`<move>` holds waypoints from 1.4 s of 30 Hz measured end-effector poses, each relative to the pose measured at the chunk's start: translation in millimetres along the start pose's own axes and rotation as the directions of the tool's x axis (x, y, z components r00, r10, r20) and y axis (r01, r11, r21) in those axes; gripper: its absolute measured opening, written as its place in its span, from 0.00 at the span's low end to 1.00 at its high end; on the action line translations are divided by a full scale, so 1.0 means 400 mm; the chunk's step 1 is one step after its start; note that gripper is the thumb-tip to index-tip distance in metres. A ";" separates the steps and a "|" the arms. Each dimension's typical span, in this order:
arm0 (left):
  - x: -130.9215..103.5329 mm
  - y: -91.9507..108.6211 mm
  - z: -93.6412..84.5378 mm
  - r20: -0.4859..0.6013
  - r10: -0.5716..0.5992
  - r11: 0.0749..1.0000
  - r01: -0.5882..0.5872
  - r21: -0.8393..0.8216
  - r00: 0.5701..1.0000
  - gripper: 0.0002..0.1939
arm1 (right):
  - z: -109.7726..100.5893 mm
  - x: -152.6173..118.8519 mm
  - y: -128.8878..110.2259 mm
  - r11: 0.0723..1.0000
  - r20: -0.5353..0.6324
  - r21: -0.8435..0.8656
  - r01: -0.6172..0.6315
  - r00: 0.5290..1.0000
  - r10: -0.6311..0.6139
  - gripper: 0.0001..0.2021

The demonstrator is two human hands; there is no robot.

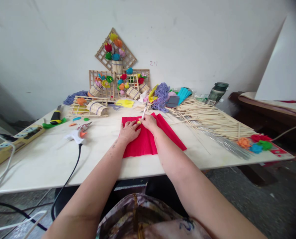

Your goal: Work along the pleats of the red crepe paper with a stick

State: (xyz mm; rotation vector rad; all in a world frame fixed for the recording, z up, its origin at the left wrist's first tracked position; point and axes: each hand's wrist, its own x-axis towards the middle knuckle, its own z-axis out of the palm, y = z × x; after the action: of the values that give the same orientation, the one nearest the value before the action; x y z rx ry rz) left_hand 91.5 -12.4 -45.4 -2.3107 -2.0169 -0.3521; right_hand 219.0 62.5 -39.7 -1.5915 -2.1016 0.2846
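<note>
A sheet of red crepe paper lies on the table in front of me, with a folded part at its right. My left hand rests flat on it, fingers spread. In my right hand is a white pen, held upright with its lower end near the paper. Between the two hands lies a small yellow piece, close to the left fingertips; whether they press on it I cannot tell. The pen's tip is hidden by the fingers.
To the left lie a white glue gun, a yellow-black utility knife and a power strip. Thin wooden sticks and metal wires spread at right. Purple yarn and stick lattices with paper flowers stand behind.
</note>
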 end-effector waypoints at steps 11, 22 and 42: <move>0.002 0.000 -0.001 0.025 -0.008 1.000 0.008 0.005 1.000 0.24 | -0.014 -0.013 -0.012 0.999 0.000 0.037 -0.004 1.000 0.004 0.18; 0.006 -0.011 0.010 0.029 -0.036 0.999 0.037 -0.027 0.999 0.27 | -0.020 -0.017 -0.014 1.000 0.022 0.018 0.011 1.000 -0.011 0.19; 0.009 -0.009 0.003 0.079 -0.091 0.996 0.091 -0.001 0.993 0.28 | -0.023 -0.020 -0.014 0.997 0.040 0.071 0.043 0.998 -0.046 0.19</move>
State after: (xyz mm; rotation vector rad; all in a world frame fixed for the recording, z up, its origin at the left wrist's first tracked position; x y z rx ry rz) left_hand 88.7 -8.0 -46.1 -2.2752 -2.1655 -0.2737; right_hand 220.2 52.0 -31.4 -1.5086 -2.1317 0.3752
